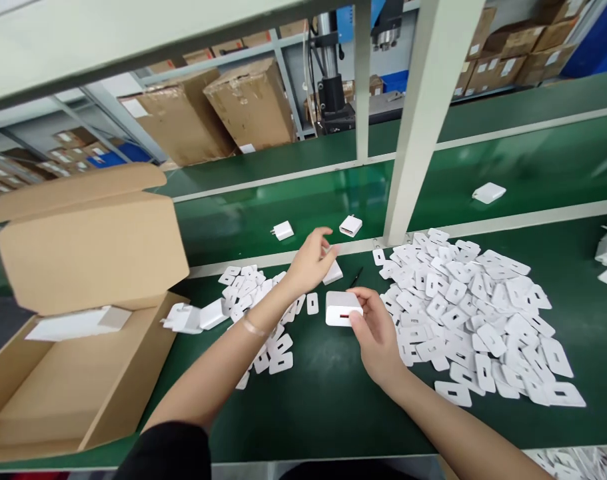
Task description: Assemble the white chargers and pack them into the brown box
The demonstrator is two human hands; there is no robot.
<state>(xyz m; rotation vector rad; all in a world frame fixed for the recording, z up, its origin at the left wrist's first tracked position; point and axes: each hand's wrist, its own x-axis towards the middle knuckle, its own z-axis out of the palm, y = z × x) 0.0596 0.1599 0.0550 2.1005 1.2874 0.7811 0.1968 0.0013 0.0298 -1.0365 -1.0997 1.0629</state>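
A white USB charger (339, 303) rests in my right hand (379, 337), its slotted face turned towards me and my thumb beside the slot. My left hand (309, 263) is stretched out further back, fingers apart and slightly bent. Just under its fingertips lies another white adapter block (334, 273), partly hidden; whether they touch I cannot tell. Beyond the hand, two white chargers, a left one (284, 231) and a right one (351, 226), lie on the green ledge. A single white slotted plate (312, 304) lies between my hands.
A large pile of white slotted plates (463, 307) spreads on the right, a smaller pile (280, 343) beneath my left forearm. An open cardboard box (128, 373) stands left, near white adapters (183, 318). A pale metal post (420, 120) rises behind. Another charger (490, 193) lies right.
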